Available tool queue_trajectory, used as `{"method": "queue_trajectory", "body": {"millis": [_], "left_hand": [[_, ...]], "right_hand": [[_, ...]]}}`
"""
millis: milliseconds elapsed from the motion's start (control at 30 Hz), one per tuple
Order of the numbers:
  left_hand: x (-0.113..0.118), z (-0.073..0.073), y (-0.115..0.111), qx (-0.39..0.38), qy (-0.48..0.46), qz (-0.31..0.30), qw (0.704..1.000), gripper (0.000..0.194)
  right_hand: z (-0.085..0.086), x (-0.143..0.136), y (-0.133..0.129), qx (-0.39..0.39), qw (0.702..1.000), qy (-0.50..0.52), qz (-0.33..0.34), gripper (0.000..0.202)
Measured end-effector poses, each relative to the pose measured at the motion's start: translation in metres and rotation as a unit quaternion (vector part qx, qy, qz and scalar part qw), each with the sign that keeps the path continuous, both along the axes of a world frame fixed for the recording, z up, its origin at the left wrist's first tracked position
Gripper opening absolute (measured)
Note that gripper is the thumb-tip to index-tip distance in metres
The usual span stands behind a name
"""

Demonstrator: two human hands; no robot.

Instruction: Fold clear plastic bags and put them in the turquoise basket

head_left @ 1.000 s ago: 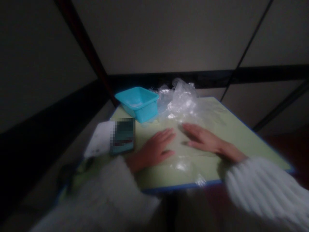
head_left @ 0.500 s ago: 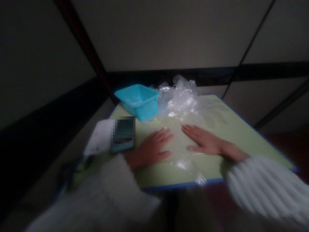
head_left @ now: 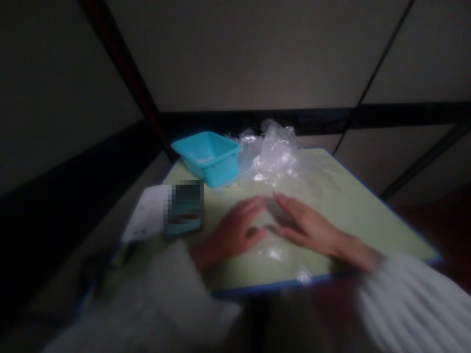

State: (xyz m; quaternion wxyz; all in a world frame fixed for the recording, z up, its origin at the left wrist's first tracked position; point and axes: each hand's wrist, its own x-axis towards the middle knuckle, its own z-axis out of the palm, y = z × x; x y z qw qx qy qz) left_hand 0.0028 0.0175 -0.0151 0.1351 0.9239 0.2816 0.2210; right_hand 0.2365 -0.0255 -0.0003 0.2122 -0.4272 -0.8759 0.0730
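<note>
My left hand (head_left: 237, 229) hovers or rests low over the table's middle, its fingers stretched out and the thumb apart. Close to it on the right is my right hand (head_left: 311, 225), with extended fingers angled towards the left one. Neither hand visibly holds anything. Beneath and in front of them lies a clear plastic sheet or bag (head_left: 274, 253), flat on the table, its glossy end near the front edge. Blur and dim light hide whether the fingertips touch it.
On the yellow-green, blue-edged table (head_left: 353, 211) stands a turquoise plastic basket (head_left: 222, 169) at the back left. Crumpled clear plastic bags (head_left: 277, 149) lie beside it. A phone (head_left: 186, 211) sits on a white sheet (head_left: 145, 215) at the left. Walls border the table behind.
Both hands have come closer together, and the right one has turned and seems raised off the plastic. The view has shifted slightly. The basket and phone keep their places on the table.
</note>
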Motion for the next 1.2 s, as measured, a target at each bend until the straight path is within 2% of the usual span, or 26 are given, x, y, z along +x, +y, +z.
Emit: {"method": "queue_trajectory", "body": {"millis": [133,300,733,1200], "left_hand": [[0.006,-0.004,-0.007,-0.030,0.029,-0.056,0.998,0.066],[-0.002,-0.015,0.002,-0.009,0.093,-0.065,0.994,0.073],[-0.020,-0.011,0.017,0.025,0.160,-0.049,0.986,0.077],[-0.021,-0.011,0.018,0.023,0.167,-0.046,0.985,0.076]], "right_hand": [[-0.017,-0.011,-0.019,0.007,0.999,-0.038,0.025,0.085],[-0.031,-0.002,-0.026,0.025,0.997,-0.067,0.025,0.095],[-0.023,0.004,-0.032,-0.008,0.993,-0.115,0.038,0.097],[-0.012,0.022,-0.046,-0.040,0.992,-0.113,0.027,0.094]]}}
